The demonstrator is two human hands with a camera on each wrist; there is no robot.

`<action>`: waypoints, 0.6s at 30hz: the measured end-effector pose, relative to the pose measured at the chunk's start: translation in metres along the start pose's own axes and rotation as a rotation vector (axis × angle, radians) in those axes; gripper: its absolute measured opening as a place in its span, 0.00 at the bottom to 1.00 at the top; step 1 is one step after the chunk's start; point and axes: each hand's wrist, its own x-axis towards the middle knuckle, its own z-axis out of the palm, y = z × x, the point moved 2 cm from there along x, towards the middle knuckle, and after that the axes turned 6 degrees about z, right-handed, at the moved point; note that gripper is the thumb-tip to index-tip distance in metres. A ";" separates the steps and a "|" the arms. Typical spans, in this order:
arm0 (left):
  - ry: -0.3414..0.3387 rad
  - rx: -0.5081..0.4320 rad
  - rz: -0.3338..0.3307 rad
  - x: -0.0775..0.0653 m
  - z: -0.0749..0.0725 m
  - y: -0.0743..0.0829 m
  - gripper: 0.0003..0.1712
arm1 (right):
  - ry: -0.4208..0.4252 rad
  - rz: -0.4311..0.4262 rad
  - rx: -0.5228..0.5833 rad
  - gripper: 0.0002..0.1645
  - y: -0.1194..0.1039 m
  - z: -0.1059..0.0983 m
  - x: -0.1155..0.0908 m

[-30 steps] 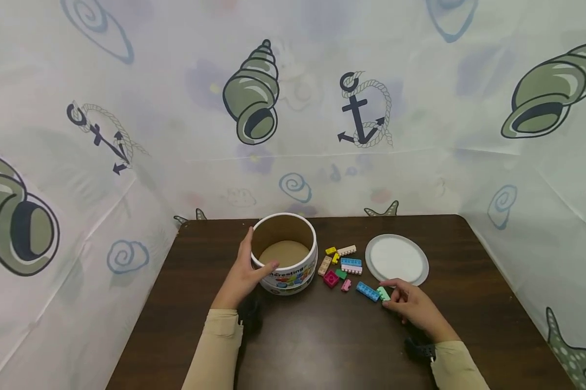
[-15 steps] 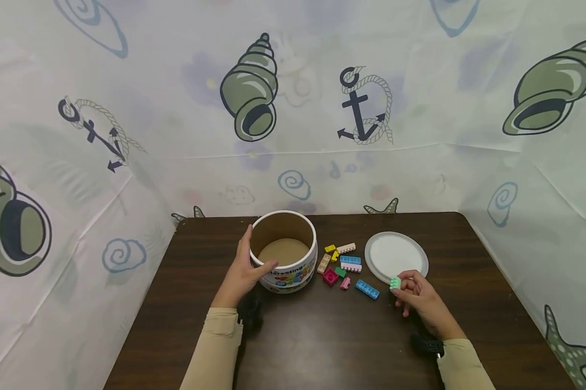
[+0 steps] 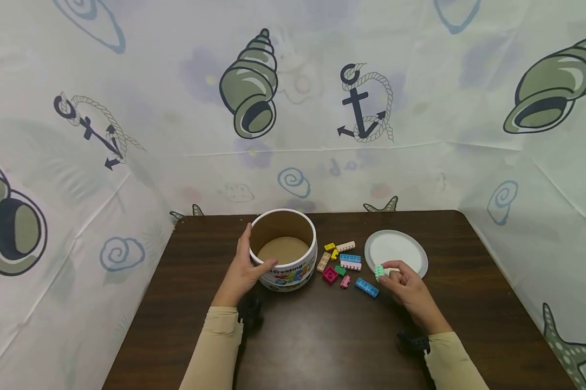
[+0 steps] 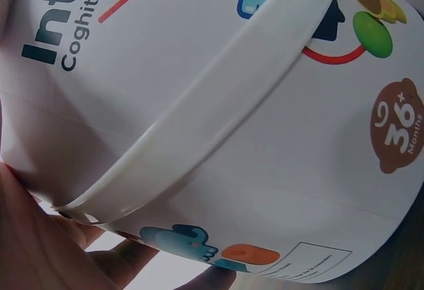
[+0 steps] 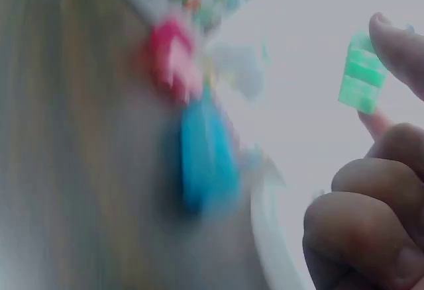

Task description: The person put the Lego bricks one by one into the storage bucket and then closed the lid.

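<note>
My left hand (image 3: 238, 275) holds the white round tub (image 3: 293, 275) by its left side, thumb at the front rim and fingers round the outside. The tub stands open at the top, and its brown floor shows. Between thumb and index finger, my right hand (image 3: 410, 290) pinches a mint-green toy building brick (image 3: 379, 272), held near the front edge of the white round lid (image 3: 395, 246). In the right wrist view the same green brick (image 5: 363, 73) shows at the fingertips. A blue brick (image 3: 367, 287) lies just left of and below that hand.
Several loose bricks lie between tub and lid, among them a magenta brick (image 3: 330, 274), a dark green brick (image 3: 340, 270) and a tan brick (image 3: 324, 262). The brown table (image 3: 312, 341) ends at a printed cloth backdrop (image 3: 312, 108).
My right hand has lifted the mint-green brick off the table beside the blue brick, moved right, then back left with it. My left hand stays on the tub.
</note>
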 end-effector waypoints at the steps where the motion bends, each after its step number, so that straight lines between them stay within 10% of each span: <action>1: 0.001 -0.003 0.004 0.000 0.000 0.000 0.70 | -0.014 -0.009 0.014 0.28 -0.008 0.007 0.002; 18: -0.017 0.017 -0.016 0.000 0.000 0.004 0.71 | -0.106 -0.166 0.118 0.32 -0.109 0.091 0.060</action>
